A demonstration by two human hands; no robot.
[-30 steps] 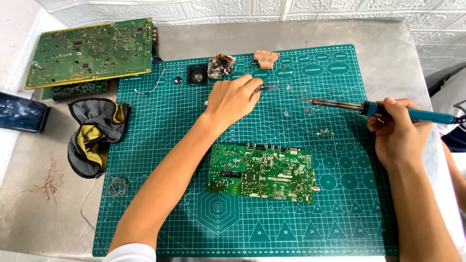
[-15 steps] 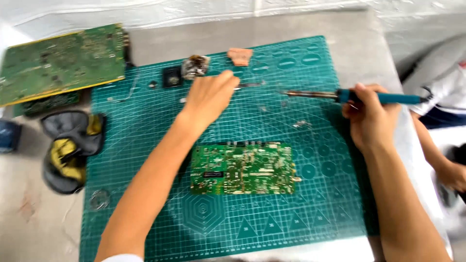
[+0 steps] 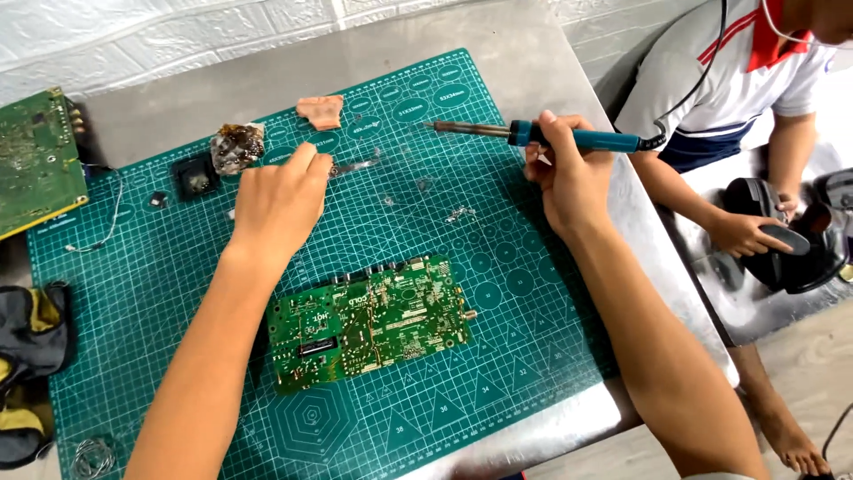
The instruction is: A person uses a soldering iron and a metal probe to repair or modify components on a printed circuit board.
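One soldering iron [image 3: 551,135] between right fingers [image 3: 544,147]

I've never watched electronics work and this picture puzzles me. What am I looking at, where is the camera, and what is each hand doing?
The camera sits on a person's head and looks down at their own two bare hands. On a metal table lies a green cutting mat with a green circuit board in the middle. The right hand grips a blue-handled soldering iron, its tip held above the mat. The left hand rests on the mat, fingers at small metal tweezers. Beside it lie a sponge and a brown lump. Another person sits to the right.
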